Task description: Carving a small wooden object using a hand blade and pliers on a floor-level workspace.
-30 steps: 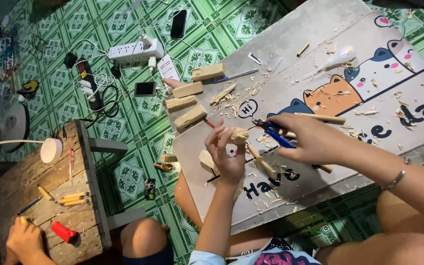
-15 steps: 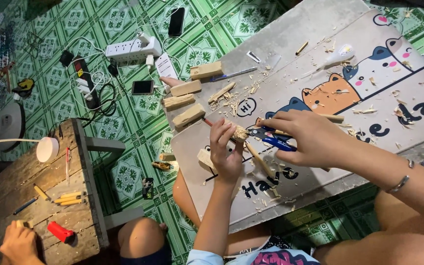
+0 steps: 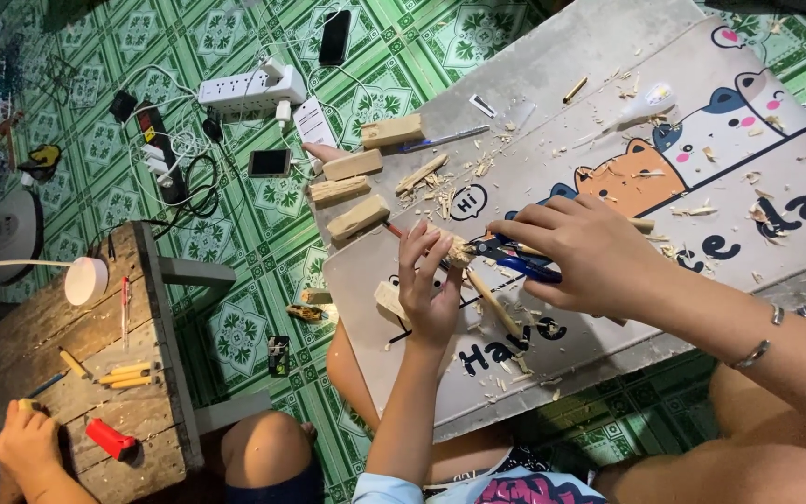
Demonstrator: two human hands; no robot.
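A small pale wooden piece, rough-cut and light tan, sits upright near the middle of the grey cartoon-printed board laid over the person's lap, above the green patterned tiled floor.

Count, left to right: on the low wooden tabletop at the left, one red cylinder, about three yellow sticks and one white round lamp head; another person's hand rests at that tabletop's near left corner. On the floor, one white power strip and two phones. Along the board's left edge, four tan rectangular wooden blocks; a fifth block lies by the wrist. Wood shavings are scattered across the board.

The left hand is partly closed, fingers extended upward and pinching the wooden piece. The right hand is curled firmly around a blue-handled cutting tool, its tip against the wooden piece. A thin wooden stick lies beneath both hands.
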